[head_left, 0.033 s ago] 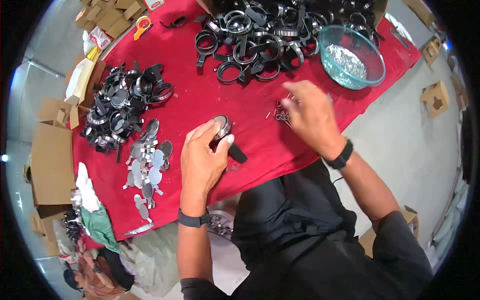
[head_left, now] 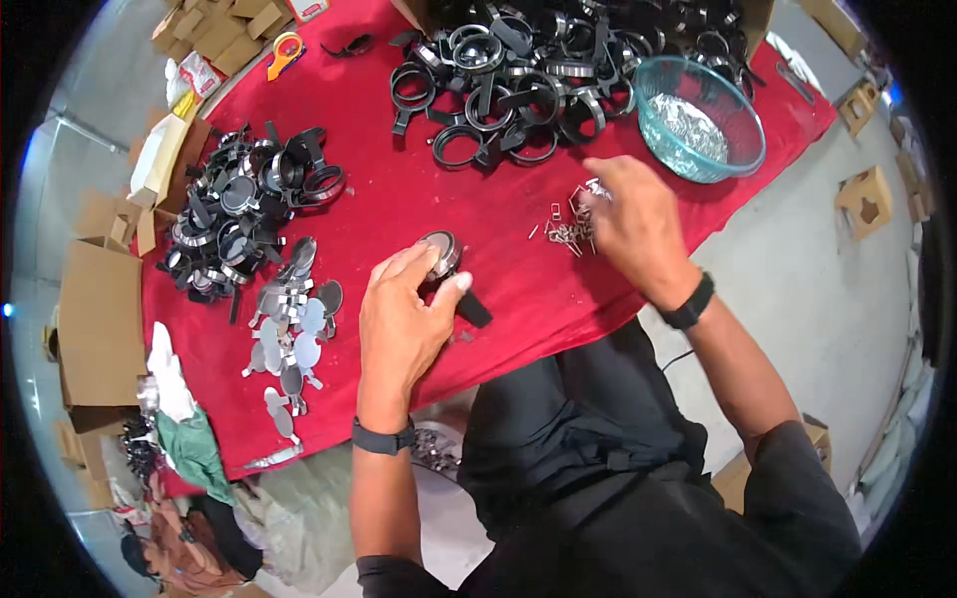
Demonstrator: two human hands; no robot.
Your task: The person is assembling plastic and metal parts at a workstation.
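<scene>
My left hand (head_left: pixel 404 314) is closed around a round metal-rimmed part (head_left: pixel 442 249) that rests on the red cloth, fingers on its far side and thumb on its near right. A short black handle (head_left: pixel 475 307) sticks out of it toward me. Over a small pile of thin metal wire clips (head_left: pixel 570 234) hovers my right hand (head_left: pixel 638 224), thumb and forefinger apart and slightly blurred. Some bright clips show between those fingers; none is plainly gripped.
Left of my left hand lie a heap of black-and-metal ring parts (head_left: pixel 239 204) and flat round metal discs (head_left: pixel 309 349). More rings (head_left: pixel 538 100) pile up at the far side, beside a teal plastic basket (head_left: pixel 753 140) of small silvery pieces. An orange tape dispenser (head_left: pixel 286 55) lies far left.
My right hand has shifted slightly to the right, uncovering more of the wire clips. My left hand stays on the round part.
</scene>
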